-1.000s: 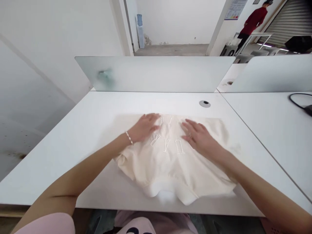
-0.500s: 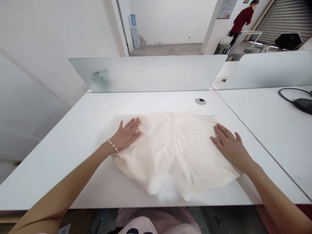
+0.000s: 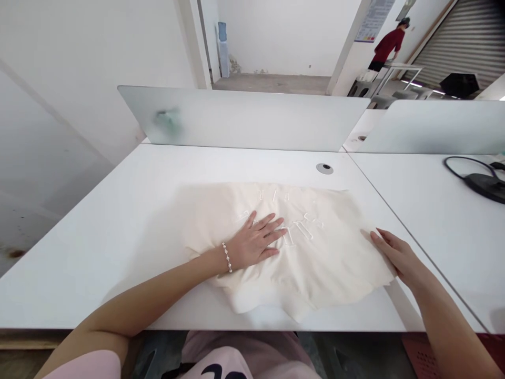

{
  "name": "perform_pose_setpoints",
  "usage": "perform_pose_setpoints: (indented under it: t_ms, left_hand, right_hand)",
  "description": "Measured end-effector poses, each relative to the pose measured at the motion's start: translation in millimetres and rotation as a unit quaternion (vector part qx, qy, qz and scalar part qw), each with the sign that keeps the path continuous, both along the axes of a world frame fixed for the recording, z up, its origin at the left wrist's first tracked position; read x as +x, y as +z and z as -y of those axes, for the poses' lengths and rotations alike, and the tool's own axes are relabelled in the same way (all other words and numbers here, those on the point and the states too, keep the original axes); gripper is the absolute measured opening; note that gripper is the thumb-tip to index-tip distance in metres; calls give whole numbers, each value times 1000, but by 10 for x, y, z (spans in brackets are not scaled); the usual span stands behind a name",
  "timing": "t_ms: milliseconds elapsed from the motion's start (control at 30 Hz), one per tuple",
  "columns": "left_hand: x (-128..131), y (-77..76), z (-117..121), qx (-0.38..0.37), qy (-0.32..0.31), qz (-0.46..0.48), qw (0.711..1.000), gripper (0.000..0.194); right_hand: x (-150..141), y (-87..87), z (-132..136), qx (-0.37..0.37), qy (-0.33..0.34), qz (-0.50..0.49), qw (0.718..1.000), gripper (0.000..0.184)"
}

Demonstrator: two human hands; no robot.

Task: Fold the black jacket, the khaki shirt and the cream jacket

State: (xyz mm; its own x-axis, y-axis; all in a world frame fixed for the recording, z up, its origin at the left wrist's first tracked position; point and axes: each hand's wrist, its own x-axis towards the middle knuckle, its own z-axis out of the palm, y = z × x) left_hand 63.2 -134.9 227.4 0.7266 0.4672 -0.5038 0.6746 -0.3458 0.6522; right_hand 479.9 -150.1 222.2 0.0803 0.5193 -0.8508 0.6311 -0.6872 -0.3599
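Note:
A cream sweatshirt [image 3: 339, 263] lies folded on the white table, its neckband toward me and white outlined letters across its chest. My left hand [image 3: 256, 245] rests flat on the middle of the cloth with fingers spread, hiding some of the letters. A beaded bracelet [image 3: 227, 258] circles that wrist. At the right edge of the sweatshirt, my right hand [image 3: 398, 258] is turned on its side, thumb and fingers closed on the cloth's edge. The undersides of those fingers are hidden.
A frosted divider [image 3: 244, 121] runs along the back of the white table [image 3: 98, 226]. A round cable grommet [image 3: 325, 168] is set near the back right. On the adjoining desk lies a black base with a cable [image 3: 487, 184]. A person [image 3: 389, 47] stands in the far background.
My left hand has moved right, from the sweatshirt's left side onto its middle. My right hand has shifted outward and down, turning from lying flat to closing at the right edge.

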Motion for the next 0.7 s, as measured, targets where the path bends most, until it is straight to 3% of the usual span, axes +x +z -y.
perform_pose_setpoints:
  t_ms: [33,100,200,267,367,467,567,633,700]
  left_hand:
    - [-7,3,-13,-5,2,2,1000,60]
    - [-10,25,-69,-35,11,14,999,60]
    - [-10,76,-197,-142,55,48,987,60]
    - [-24,109,-275,-230,128,76,962,60]
    - [-58,142,-339,-349,304,140,875,62]
    - [-108,162,-388,-451,464,229,727,68]
    - [-229,207,-523,-519,552,247,604,77]
    - [-376,259,-657,-524,597,236,559,82]
    - [-571,308,-779,-503,640,226,536,84]
  right_hand:
    - [-78,87,-43,-65,-106,-33,992,36]
    - [-277,280,-172,-157,-285,-47,944,32]
    - [-594,541,-450,-138,-363,-8,921,32]
    - [-783,668,-665,-108,-381,-41,917,35]
    - [-1091,796,-986,-41,-378,-144,914,32]
    - [-1535,860,-1265,19,-327,-265,907,32]
    - [-2120,825,-1436,29,-247,-383,890,47]
    - [-2535,735,-1450,29,-191,-435,879,62]
    - [-2920,606,-1372,42,-116,-458,881,69]
